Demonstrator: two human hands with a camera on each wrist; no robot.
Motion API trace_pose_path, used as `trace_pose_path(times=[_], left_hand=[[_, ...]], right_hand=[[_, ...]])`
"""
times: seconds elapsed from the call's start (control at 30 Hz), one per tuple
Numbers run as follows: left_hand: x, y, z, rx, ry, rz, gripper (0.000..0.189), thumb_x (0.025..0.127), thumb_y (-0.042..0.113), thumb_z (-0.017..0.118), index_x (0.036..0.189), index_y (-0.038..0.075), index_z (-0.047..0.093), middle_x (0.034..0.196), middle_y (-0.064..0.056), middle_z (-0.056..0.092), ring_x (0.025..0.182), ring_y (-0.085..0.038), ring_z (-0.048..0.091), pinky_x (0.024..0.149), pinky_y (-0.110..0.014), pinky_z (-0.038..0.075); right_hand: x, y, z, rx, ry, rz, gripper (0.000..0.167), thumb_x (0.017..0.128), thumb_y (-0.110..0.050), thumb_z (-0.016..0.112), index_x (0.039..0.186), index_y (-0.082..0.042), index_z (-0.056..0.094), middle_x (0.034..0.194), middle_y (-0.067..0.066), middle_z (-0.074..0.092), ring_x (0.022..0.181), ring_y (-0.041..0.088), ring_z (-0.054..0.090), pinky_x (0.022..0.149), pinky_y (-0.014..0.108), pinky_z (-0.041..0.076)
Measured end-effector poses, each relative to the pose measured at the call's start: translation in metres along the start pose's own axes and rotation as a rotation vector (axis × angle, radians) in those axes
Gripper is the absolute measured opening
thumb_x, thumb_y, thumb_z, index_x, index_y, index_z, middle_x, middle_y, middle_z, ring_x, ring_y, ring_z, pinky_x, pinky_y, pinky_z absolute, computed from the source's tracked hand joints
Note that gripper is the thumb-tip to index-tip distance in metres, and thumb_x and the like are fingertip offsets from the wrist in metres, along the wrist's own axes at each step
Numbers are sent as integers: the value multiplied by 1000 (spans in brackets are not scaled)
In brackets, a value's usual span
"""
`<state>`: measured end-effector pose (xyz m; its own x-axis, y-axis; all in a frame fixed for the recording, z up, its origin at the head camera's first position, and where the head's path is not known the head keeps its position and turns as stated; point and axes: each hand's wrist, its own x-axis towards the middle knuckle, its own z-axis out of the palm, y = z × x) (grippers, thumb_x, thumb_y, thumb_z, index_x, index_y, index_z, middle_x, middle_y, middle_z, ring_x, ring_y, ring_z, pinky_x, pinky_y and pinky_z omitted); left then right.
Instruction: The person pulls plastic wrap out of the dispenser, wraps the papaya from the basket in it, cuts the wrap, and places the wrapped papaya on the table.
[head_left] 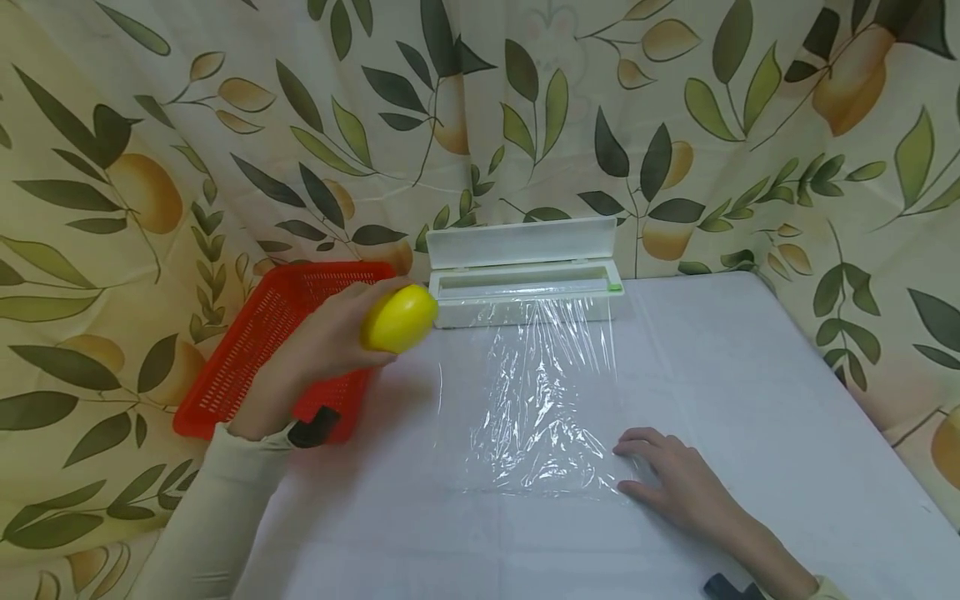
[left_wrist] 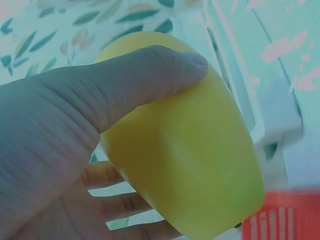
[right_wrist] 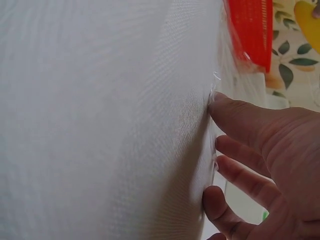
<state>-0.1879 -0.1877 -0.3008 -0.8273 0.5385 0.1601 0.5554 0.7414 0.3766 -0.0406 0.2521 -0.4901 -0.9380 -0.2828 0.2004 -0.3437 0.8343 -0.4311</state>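
My left hand (head_left: pixel 330 329) holds a yellow mango (head_left: pixel 401 319) above the table, between the basket and the film box. In the left wrist view the thumb lies across the mango (left_wrist: pixel 195 145), with the other fingers behind it; its narrower end is greenish. A sheet of clear cling film (head_left: pixel 525 400) stretches from a white cling film box (head_left: pixel 459 315) toward me, wrinkled and shiny. At the near right corner of this sheet rests my right hand (head_left: pixel 678 482), its spread fingertips touching the film edge and table. The right wrist view shows those fingers (right_wrist: pixel 240 117) loosely bent.
A red plastic basket (head_left: pixel 217 387) with slotted walls stands at the left, partly behind the left forearm. The box lid (head_left: pixel 521 242) is raised against a leaf-and-fruit patterned curtain (head_left: pixel 300 208). A white cloth covers the table (head_left: pixel 720 367).
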Motion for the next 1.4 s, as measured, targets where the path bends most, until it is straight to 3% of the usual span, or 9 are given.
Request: trace_pose_path(times=[0.2, 0.4, 0.57, 0.8, 1.1, 1.4], left_hand=[[11, 23, 21, -55, -21, 72, 86, 74, 12, 91, 149, 22, 49, 129, -8, 54, 111, -28, 54, 88, -50, 53], [21, 37, 45, -52, -50, 95, 88, 74, 14, 91, 150, 26, 49, 129, -7, 55, 112, -25, 52, 85, -44, 55], [33, 44, 63, -21, -95, 134, 89, 74, 16, 91, 152, 26, 47, 130, -8, 58, 115, -25, 53, 89, -43, 54], [45, 52, 96, -12, -176, 135, 88, 77, 16, 90, 152, 31, 47, 128, -8, 57, 111, -23, 54, 87, -40, 55], [54, 60, 138, -23, -263, 177, 82, 80, 23, 89, 151, 33, 48, 128, -7, 59, 108, -23, 54, 87, -38, 52], [58, 62, 164, -37, -290, 186, 79, 82, 30, 88, 151, 32, 50, 124, -5, 59, 103, -22, 53, 84, -34, 49]], right_hand=[[0, 1, -2, -9, -17, 13, 45, 77, -28, 90, 116, -16, 73, 127, 1, 65, 106, 31, 64, 83, 55, 50], [2, 0, -2, -11, -27, 13, 45, 77, -29, 89, 117, -16, 73, 127, 3, 66, 107, 32, 64, 84, 56, 50], [2, 0, -2, -23, -16, 6, 45, 78, -30, 89, 117, -17, 73, 126, 2, 66, 107, 31, 63, 84, 54, 49], [2, 2, -1, -23, -4, -7, 44, 78, -30, 89, 118, -18, 73, 127, 3, 66, 106, 30, 63, 83, 53, 48], [3, -1, -2, -16, -30, 25, 43, 79, -29, 89, 118, -19, 73, 127, 2, 66, 106, 28, 61, 85, 51, 47], [5, 0, -2, -4, -40, 27, 43, 78, -25, 89, 117, -19, 73, 126, 1, 66, 106, 28, 62, 85, 51, 47]])
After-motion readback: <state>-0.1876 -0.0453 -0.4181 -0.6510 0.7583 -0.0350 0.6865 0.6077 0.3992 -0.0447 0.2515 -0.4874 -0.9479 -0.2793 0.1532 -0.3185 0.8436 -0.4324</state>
